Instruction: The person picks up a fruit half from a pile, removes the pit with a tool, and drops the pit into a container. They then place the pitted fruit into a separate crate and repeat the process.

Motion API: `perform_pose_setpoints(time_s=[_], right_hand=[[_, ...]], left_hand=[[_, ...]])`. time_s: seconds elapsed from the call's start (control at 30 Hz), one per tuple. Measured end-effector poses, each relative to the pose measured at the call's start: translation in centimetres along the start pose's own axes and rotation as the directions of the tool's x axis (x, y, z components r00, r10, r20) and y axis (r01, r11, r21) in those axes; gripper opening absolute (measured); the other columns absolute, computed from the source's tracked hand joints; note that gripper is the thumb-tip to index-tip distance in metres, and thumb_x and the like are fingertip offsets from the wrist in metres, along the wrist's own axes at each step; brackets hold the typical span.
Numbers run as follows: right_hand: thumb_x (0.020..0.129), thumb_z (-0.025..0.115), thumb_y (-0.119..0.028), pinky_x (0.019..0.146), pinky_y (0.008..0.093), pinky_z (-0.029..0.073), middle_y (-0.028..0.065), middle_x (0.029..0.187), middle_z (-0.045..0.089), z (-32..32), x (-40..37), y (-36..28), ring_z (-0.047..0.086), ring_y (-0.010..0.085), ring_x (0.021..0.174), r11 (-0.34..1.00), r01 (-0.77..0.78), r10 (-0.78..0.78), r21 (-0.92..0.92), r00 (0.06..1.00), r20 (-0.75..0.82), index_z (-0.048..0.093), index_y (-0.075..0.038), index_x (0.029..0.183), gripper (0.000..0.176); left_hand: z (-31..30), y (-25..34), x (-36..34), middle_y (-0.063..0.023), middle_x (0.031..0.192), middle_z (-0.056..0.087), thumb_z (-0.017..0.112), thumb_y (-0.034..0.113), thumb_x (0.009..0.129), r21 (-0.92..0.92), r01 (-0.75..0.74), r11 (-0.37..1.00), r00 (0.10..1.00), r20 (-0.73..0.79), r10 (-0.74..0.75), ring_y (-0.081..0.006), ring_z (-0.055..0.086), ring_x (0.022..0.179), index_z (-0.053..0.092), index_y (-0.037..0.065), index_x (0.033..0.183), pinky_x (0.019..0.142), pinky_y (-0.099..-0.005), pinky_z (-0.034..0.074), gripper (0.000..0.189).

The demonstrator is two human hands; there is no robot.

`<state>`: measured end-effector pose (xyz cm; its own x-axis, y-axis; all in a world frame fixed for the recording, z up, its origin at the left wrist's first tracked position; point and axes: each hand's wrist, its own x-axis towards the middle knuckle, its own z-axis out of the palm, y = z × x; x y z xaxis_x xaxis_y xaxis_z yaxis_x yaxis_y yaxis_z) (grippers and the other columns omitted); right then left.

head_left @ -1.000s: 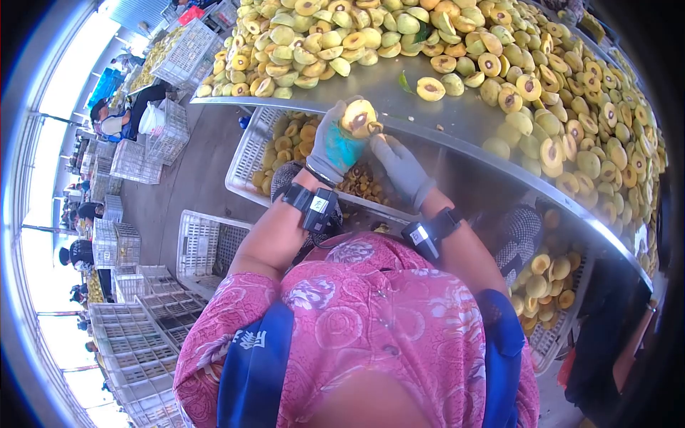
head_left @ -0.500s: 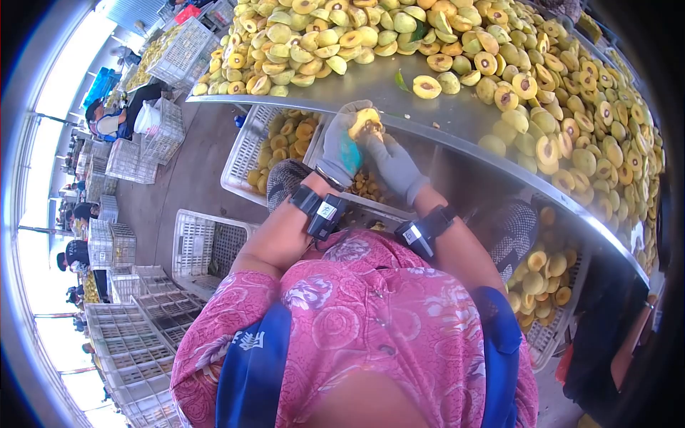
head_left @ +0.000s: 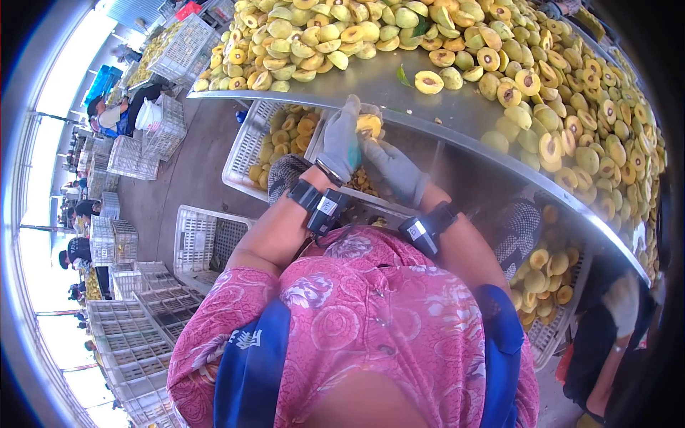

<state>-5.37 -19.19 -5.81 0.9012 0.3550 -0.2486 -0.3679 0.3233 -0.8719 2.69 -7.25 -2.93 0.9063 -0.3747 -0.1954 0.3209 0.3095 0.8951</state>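
Note:
Both hands wear grey gloves and meet just in front of the metal table's near edge. My left hand [head_left: 341,143] holds a yellow fruit half [head_left: 369,126] between thumb and fingers. My right hand [head_left: 396,170] is closed at the lower side of the same fruit; anything else inside its fingers is too small to make out. Beyond them, the metal table [head_left: 342,93] bears a large heap of halved fruit [head_left: 314,43], many with brown centres. One cut half [head_left: 429,82] lies face up near a green leaf [head_left: 404,75].
Crates of fruit stand under the table at left [head_left: 246,153] and right [head_left: 553,328]. An empty white crate [head_left: 196,239] sits on the floor, with stacked crates [head_left: 132,349] farther left. Other people sit at left; a co-worker's arm [head_left: 610,371] shows at lower right.
The held fruit has turned and shifted slightly between my hands, and my left fingers have straightened upward. At lower right, the co-worker's arm has moved farther into view.

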Motion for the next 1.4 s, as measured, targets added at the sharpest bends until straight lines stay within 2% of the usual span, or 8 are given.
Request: perform_pose_setpoints(time_s=[0.23, 0.33, 0.43, 0.63, 0.93, 1.1, 1.33, 1.4], right_hand=[[0.097, 0.045, -0.056, 0.035, 0.0237, 0.033, -0.0019, 0.059, 0.048, -0.1, -0.4, 0.0, 0.043, 0.0090, 0.039, 0.991, -0.092, 0.081, 0.098, 0.991, 0.109, 0.053, -0.012, 0.099, 0.045], [0.096, 0.046, -0.057, 0.036, 0.0222, 0.033, -0.0041, 0.059, 0.048, -0.8, -0.2, 0.5, 0.043, 0.0071, 0.040, 0.955, -0.189, 0.136, 0.228, 0.964, 0.230, 0.054, -0.013, 0.098, 0.045], [0.096, 0.046, -0.057, 0.033, 0.0193, 0.019, -0.0090, 0.056, 0.036, 1.2, -1.5, -0.3, 0.029, 0.0020, 0.037, 0.999, -0.039, 0.036, 0.027, 0.992, 0.120, 0.050, -0.016, 0.092, 0.041], [0.097, 0.049, -0.052, 0.032, 0.0184, 0.020, -0.0090, 0.057, 0.034, 1.4, -1.5, 0.1, 0.026, 0.0019, 0.036, 0.918, -0.236, 0.152, 0.318, 0.952, 0.267, 0.047, -0.014, 0.095, 0.038], [0.098, 0.045, -0.054, 0.032, 0.0184, 0.024, -0.0082, 0.059, 0.037, 1.1, -0.1, 1.7, 0.029, 0.0025, 0.037, 0.776, -0.386, 0.097, 0.499, 0.855, 0.509, 0.049, -0.013, 0.099, 0.041], [0.100, 0.045, -0.049, 0.030, 0.0176, 0.022, -0.0081, 0.059, 0.035, 2.0, 0.1, 1.5, 0.027, 0.0012, 0.036, 0.720, -0.401, 0.048, 0.567, 0.844, 0.535, 0.049, -0.010, 0.102, 0.039], [0.101, 0.039, -0.051, 0.031, 0.0188, 0.023, -0.0057, 0.062, 0.038, 0.9, -0.4, 1.9, 0.027, 0.0033, 0.036, 0.666, -0.409, -0.025, 0.624, 0.824, 0.567, 0.052, -0.009, 0.104, 0.043], [0.099, 0.041, -0.053, 0.032, 0.0192, 0.022, -0.0067, 0.061, 0.036, -0.3, -0.3, 2.4, 0.025, 0.0035, 0.036, 0.673, -0.426, 0.013, 0.604, 0.825, 0.565, 0.051, -0.011, 0.101, 0.043]], left_hand=[[-0.6, 0.0, -0.8, -0.0103, 0.086, 0.064, 0.044, 0.044, 0.101, 0.118, 0.014, 0.993, 0.999, -0.040, -0.010, -0.0201, 0.064, 0.074, 0.062, 0.001, 0.094, 0.067, -0.0331, 0.056, 0.046], [-1.3, 0.7, -1.4, -0.0100, 0.085, 0.066, 0.046, 0.043, 0.100, -0.023, 0.113, 0.993, 0.987, 0.120, -0.110, -0.0192, 0.065, 0.073, 0.064, 0.001, 0.092, 0.065, -0.0316, 0.055, 0.047], [-1.9, 0.4, -1.3, -0.0100, 0.081, 0.067, 0.048, 0.043, 0.100, 0.376, -0.048, 0.925, 0.996, 0.087, 0.017, -0.0185, 0.065, 0.071, 0.066, 0.000, 0.088, 0.065, -0.0302, 0.054, 0.048], [-3.8, 0.4, -1.0, -0.0112, 0.080, 0.067, 0.049, 0.045, 0.098, 0.352, 0.024, 0.936, 0.969, 0.224, -0.109, -0.0194, 0.065, 0.070, 0.066, -0.001, 0.087, 0.065, -0.0289, 0.053, 0.051], [-4.8, 0.1, -2.2, -0.0129, 0.085, 0.066, 0.051, 0.054, 0.095, 0.017, 0.102, 0.995, 0.970, 0.220, -0.103, -0.0241, 0.066, 0.072, 0.059, 0.004, 0.095, 0.069, -0.0392, 0.058, 0.051], [-4.7, -0.5, -2.3, -0.0100, 0.091, 0.065, 0.051, 0.053, 0.095, -0.355, 0.214, 0.910, 0.976, 0.115, -0.185, -0.0264, 0.066, 0.081, 0.059, 0.007, 0.096, 0.074, -0.0430, 0.058, 0.046], [-7.5, 1.9, 0.3, -0.0097, 0.093, 0.064, 0.056, 0.042, 0.096, -0.665, 0.055, 0.745, 0.997, 0.071, -0.010, -0.0240, 0.065, 0.092, 0.062, 0.004, 0.097, 0.078, -0.0405, 0.056, 0.038], [-14.4, 2.6, 3.9, -0.0114, 0.097, 0.065, 0.056, 0.035, 0.097, -0.183, -0.129, 0.975, 0.988, -0.107, 0.111, -0.0229, 0.064, 0.091, 0.064, 0.002, 0.102, 0.081, -0.0359, 0.054, 0.034]])
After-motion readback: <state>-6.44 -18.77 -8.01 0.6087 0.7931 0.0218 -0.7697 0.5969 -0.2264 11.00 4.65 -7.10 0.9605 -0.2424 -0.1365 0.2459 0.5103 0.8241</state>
